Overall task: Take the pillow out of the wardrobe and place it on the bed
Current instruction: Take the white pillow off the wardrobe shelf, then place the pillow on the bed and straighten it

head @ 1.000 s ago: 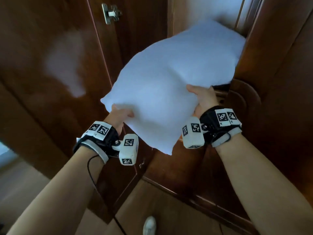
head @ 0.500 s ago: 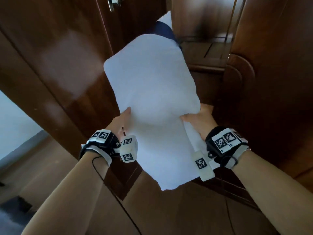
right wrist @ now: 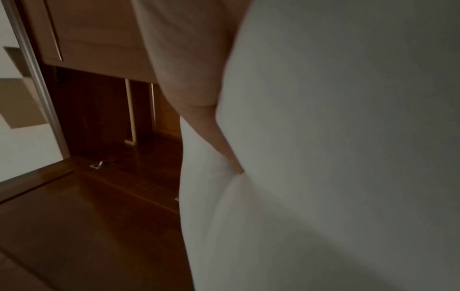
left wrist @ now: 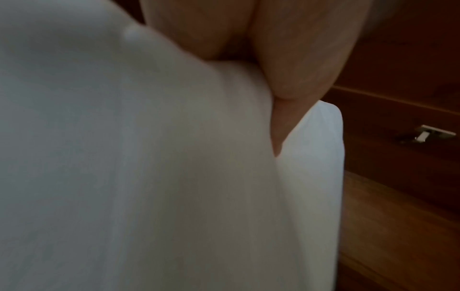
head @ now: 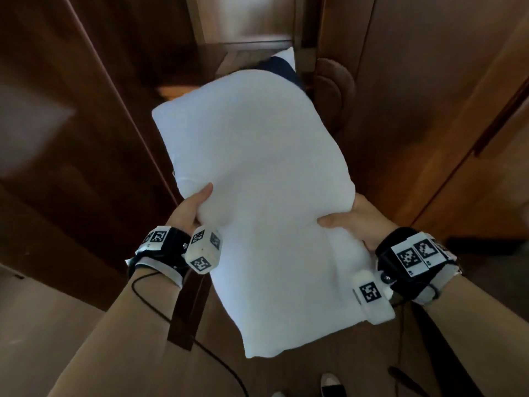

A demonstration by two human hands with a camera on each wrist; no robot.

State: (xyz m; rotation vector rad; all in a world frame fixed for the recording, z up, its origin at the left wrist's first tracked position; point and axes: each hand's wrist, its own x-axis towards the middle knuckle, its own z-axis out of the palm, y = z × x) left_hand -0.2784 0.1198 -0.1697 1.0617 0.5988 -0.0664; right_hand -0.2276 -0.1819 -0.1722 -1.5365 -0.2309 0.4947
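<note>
The white pillow [head: 257, 202] is held in mid-air before the open wardrobe [head: 415, 110], gripped at 9 o'clock by the left hand [head: 190, 209] and at 3 o'clock by the right hand [head: 355, 222].

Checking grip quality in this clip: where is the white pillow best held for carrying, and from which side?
At the waist of its long sides, one hand from each side, as here: left hand and right hand pinch the pillow where the soft filling bunches. It is long and floppy, so a grip on one end would probably let it sag.
</note>
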